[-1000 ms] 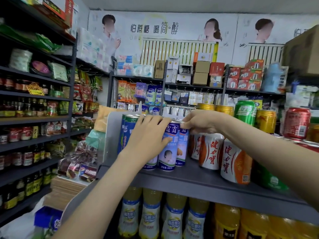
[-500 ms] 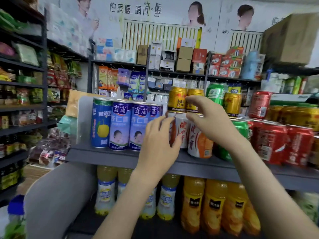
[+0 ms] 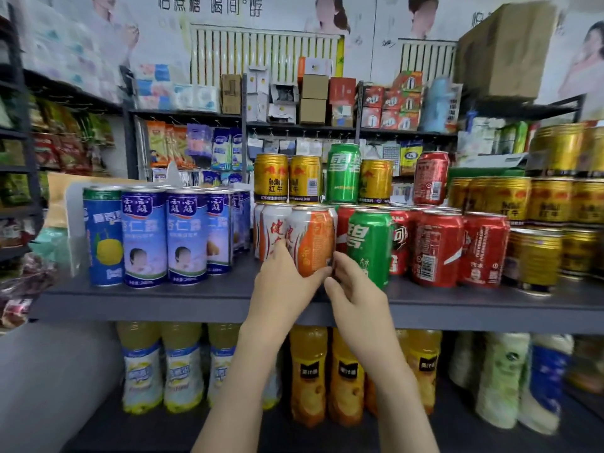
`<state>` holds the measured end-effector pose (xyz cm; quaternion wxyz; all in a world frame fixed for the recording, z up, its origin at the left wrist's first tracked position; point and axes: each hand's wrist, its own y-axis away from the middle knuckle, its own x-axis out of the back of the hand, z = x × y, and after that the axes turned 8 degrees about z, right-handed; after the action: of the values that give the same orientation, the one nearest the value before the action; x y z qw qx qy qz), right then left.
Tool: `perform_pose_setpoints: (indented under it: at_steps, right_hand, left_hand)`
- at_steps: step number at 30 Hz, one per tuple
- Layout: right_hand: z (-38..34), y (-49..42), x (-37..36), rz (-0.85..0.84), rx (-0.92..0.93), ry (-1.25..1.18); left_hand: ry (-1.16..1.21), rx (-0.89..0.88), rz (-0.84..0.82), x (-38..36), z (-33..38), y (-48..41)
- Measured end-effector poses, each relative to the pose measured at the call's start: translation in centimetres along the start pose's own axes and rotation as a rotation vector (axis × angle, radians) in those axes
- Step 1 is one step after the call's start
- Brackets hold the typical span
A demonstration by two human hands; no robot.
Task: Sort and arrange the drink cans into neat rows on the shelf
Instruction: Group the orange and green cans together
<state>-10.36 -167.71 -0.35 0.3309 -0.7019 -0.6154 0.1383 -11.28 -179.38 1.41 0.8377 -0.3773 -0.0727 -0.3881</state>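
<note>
"Which one are you on?"

"The orange-and-white can. It's upright in the front row of the shelf, with another of its kind on its left and the green can on its right. As far as I can see, it touches both."

"How are you holding it?"

"My left hand is wrapped round the lower part, with the fingers up the left side and the thumb across the bottom front. My right hand has its fingertips curved in at the lower right edge, where it meets the green one. From this angle I can't tell whether that hand truly pinches or only touches."

"Is it heavy?"

"I'd judge it full, so a fair weight for its size. The wall is stiff but would dent under a hard squeeze. The printed metal looks smooth and is probably slippery, so I'd take it round the middle of the body with a whole-hand wrap, not down by the bottom rim."

"Any worries?"

"The gold cans seem to stand stacked on the lids just behind. If I jerk this one sideways, a bump could rock them. Better to slide it flat on its base, slowly and upright."
</note>
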Motion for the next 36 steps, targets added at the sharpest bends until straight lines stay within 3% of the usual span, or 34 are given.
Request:
perform_pose_setpoints:
  at_steps: [10, 17, 20, 24, 31, 36]
  right_hand:
    - [0.2, -1.3, -0.9, -0.046, 0.114, -0.003]
    - [-2.4, -7.0, -2.8, -0.118, 0.479, 0.265]
    - [-3.5, -9.7, -3.6, -0.160, 0.636, 0.548]
    - [-4.4, -11.2, -4.5, -0.234, 0.623, 0.844]
    - [-3.7, -11.0, -4.7, -0.208, 0.632, 0.885]
    - [-3.5, -10.2, -1.7, -0.049, 0.653, 0.841]
  left_hand:
    - [-0.025, 0.084, 0.210, 2.6, -0.2, 1.1]
    - [-0.137, 0.113, 0.342, 5.8, -1.2, 0.4]
    - [-0.154, 0.130, 0.330, 6.1, -1.7, 0.2]
    - [-0.163, 0.143, 0.288, 5.6, -2.7, -0.1]
    - [-0.140, 0.128, 0.222, 4.5, -3.2, -1.1]
    - [-0.091, 0.075, 0.146, 4.6, -2.9, -0.7]
